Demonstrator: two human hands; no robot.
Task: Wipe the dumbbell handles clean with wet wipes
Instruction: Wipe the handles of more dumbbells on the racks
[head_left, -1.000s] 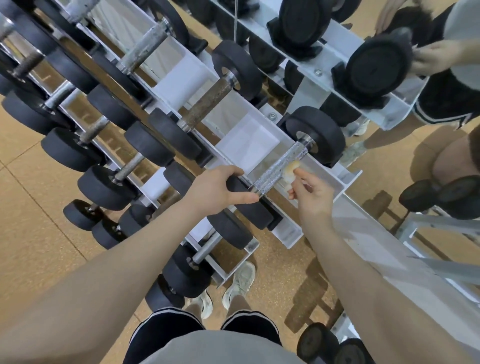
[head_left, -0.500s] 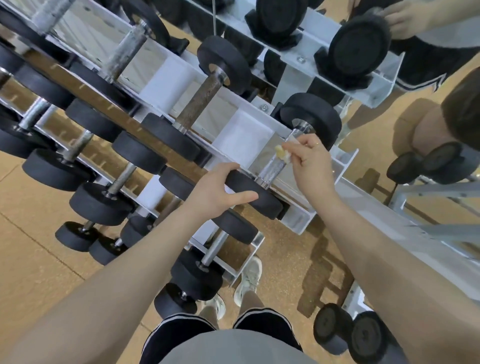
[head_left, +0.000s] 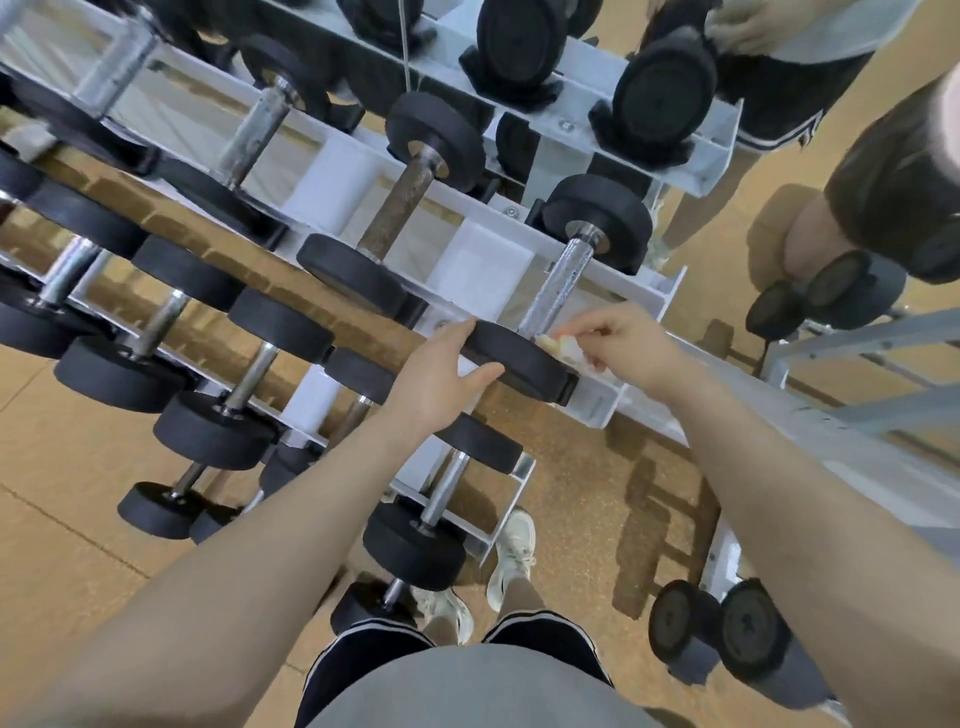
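Observation:
A dumbbell with black round heads lies on the white rack's top tier at the right end, and its shiny metal handle (head_left: 558, 286) is wet. My left hand (head_left: 436, 376) grips the near black head (head_left: 519, 358) of this dumbbell. My right hand (head_left: 628, 345) pinches a small crumpled wet wipe (head_left: 558, 347), yellowish and white, at the near end of the handle, right beside the near head. The far head (head_left: 602, 218) rests against the rack's back rail.
More dumbbells fill the white rack (head_left: 660, 291): a rusty-handled one (head_left: 400, 213) just to the left, lower tiers below. A mirror behind reflects a person. Two dumbbells (head_left: 727, 634) stand on the floor at the right. My shoes (head_left: 511, 561) are below.
My right hand slid the wipe along the handle from the far part down to the near end. My left hand kept its hold on the near head.

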